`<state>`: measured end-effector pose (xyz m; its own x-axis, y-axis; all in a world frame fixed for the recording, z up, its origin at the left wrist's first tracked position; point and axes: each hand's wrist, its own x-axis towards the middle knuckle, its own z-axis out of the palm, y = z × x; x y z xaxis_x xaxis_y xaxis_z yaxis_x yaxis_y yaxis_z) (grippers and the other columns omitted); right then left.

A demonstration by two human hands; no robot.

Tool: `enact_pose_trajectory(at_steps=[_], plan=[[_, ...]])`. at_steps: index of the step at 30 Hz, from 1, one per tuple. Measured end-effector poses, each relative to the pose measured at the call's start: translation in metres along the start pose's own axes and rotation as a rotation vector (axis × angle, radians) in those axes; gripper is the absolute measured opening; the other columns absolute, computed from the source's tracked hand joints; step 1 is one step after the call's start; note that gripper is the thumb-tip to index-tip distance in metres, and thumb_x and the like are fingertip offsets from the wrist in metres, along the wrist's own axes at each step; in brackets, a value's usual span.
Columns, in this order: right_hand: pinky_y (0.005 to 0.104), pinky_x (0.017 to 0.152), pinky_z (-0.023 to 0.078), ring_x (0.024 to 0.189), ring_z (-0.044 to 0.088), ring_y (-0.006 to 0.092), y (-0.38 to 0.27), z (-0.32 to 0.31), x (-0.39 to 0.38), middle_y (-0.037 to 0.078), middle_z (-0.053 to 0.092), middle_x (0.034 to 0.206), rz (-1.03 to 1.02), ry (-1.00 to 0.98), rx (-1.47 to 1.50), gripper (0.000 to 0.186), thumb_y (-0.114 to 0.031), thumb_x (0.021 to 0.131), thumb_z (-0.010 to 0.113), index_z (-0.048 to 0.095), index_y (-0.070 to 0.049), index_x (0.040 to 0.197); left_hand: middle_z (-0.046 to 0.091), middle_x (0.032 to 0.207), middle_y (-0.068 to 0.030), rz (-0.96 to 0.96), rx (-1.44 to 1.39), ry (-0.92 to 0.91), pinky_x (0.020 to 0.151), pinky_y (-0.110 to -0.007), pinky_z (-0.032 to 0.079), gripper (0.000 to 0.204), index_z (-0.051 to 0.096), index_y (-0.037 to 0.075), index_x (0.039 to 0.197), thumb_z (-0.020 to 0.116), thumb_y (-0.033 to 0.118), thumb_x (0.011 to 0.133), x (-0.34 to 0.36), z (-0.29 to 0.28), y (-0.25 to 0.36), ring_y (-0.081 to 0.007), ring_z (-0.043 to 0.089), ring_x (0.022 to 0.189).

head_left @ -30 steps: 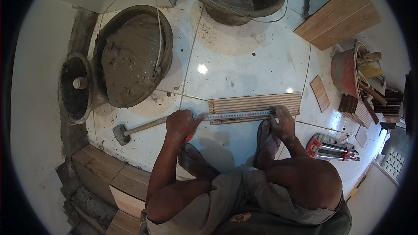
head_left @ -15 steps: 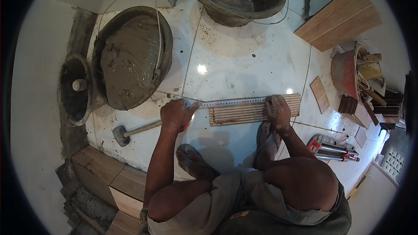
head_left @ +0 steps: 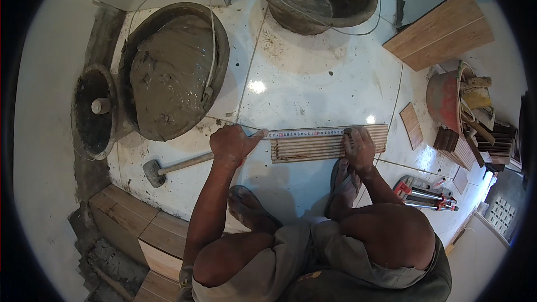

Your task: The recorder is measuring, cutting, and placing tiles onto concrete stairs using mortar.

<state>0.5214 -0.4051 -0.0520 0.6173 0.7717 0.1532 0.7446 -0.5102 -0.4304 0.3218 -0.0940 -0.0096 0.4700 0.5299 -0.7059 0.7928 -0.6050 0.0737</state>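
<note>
A tape measure's pale blade lies stretched along the far edge of a ribbed tile strip, which rests on the floor in front of my feet. My left hand is closed around the tape measure's case, mostly hidden by the fingers, just off the strip's left end; its thumb points along the blade. Toward the strip's right end, my right hand grips the blade against the tile with bent fingers. A mallet lies on the floor, its handle end passing by my left wrist.
A bucket of wet mortar and a smaller dark bucket stand at left. Another bucket is at the far side. Wood-look tiles, a red tool bucket and a tile cutter are at right. A tiled step is near left.
The view has shifted slightly, so the buckets sit a little further right. My left thumb reaches a bit further along the blade; both hands keep their grip.
</note>
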Motion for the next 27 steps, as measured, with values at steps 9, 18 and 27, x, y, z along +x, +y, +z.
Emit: enact_pose_trajectory(at_steps=[9,18,27], plan=[[0.0419,0.078,0.056,0.092,0.067,0.0332,0.002,0.007,-0.004,0.013,0.068,0.099,0.009,0.057,0.046,0.014,-0.005,0.086,0.072,0.067,-0.004,0.099,0.076,0.083,-0.0178,-0.037,0.013,-0.03,0.067,-0.043,0.056,0.083,0.08,0.004,0.087,0.057,0.083,0.08,-0.001,-0.004,0.007,-0.032,0.076,0.081],[0.0445,0.072,0.056,0.087,0.065,0.0343,0.003,0.01,-0.005,0.013,0.064,0.096,-0.013,0.063,-0.12,0.015,-0.008,0.086,0.071,0.063,-0.004,0.098,0.075,0.079,-0.0214,0.025,0.018,0.04,0.069,-0.046,0.058,0.087,0.078,0.001,0.079,0.055,0.085,0.08,-0.001,0.002,0.006,-0.0355,0.076,0.079],[0.0452,0.068,0.054,0.087,0.063,0.0345,-0.005,0.001,-0.012,0.012,0.056,0.092,0.042,-0.093,-0.059,0.015,-0.011,0.084,0.071,0.059,-0.006,0.092,0.075,0.085,-0.0215,-0.032,0.033,0.027,0.071,-0.044,0.058,0.083,0.079,0.0,0.085,0.057,0.08,0.081,-0.003,0.002,0.016,-0.0355,0.076,0.083]])
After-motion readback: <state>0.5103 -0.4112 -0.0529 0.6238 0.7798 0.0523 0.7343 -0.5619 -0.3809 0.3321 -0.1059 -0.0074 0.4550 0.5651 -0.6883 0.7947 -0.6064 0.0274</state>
